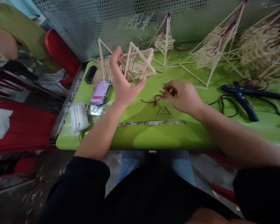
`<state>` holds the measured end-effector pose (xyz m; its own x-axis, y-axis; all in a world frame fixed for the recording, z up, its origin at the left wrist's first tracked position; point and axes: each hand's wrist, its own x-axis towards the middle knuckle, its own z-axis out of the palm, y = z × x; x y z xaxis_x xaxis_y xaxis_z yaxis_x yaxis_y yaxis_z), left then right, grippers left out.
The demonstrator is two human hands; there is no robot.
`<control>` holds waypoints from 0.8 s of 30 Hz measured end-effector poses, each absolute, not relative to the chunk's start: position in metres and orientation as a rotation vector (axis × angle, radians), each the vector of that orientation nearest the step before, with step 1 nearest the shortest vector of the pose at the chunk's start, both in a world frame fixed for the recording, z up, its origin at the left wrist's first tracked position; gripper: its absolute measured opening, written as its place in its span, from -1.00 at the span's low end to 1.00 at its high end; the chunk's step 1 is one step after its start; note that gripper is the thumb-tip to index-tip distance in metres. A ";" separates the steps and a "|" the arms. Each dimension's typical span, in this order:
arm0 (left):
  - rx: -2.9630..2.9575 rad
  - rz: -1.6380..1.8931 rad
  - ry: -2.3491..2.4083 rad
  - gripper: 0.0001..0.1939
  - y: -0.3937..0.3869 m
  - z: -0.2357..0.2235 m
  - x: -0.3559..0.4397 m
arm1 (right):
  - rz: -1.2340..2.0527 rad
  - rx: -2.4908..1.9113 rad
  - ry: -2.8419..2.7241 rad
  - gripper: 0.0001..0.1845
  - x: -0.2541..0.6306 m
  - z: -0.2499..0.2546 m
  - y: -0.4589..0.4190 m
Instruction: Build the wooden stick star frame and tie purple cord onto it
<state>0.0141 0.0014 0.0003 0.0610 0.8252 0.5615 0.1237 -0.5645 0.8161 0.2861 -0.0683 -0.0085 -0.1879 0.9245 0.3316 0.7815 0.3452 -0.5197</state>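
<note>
Green tabletop [154,137], perf. mesh [130,28] behind | L hand [124,88], fingers splayed by stick frame [143,58] far left, contact unclear | R hand [183,96] pinching purple cord [155,100] ctr, prob. steadying it | blk pliers [240,90] right, presumably for easy reach

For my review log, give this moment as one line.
left hand: fingers spread beside stick frame, contact unclear | right hand: fingertips at purple string, grip unclear | green table: wooden triangle, phone, dark tool

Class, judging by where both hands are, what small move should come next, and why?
Probably close the left hand on the stick frame: that hand is spread wide near it, while the right hand is at the purple string.
</note>
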 end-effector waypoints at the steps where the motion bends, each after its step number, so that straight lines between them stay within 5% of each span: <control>1: 1.763 1.578 0.953 0.31 0.001 0.000 0.016 | 0.345 -1.439 -1.931 -0.79 0.286 -0.007 -0.070; 11: 2.016 1.560 0.691 0.26 -0.011 -0.004 0.024 | 0.966 -0.993 -1.391 -0.33 0.283 0.006 -0.067; 24: 1.900 1.290 0.759 0.40 -0.031 0.008 0.032 | 0.745 -1.109 -1.467 -0.20 0.289 0.016 -0.072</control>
<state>0.0316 -0.0312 0.0079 0.3299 0.7840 0.5259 0.0783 -0.5779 0.8124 0.2887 -0.0722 0.0164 0.0363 0.9230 0.3831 0.2351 0.3647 -0.9010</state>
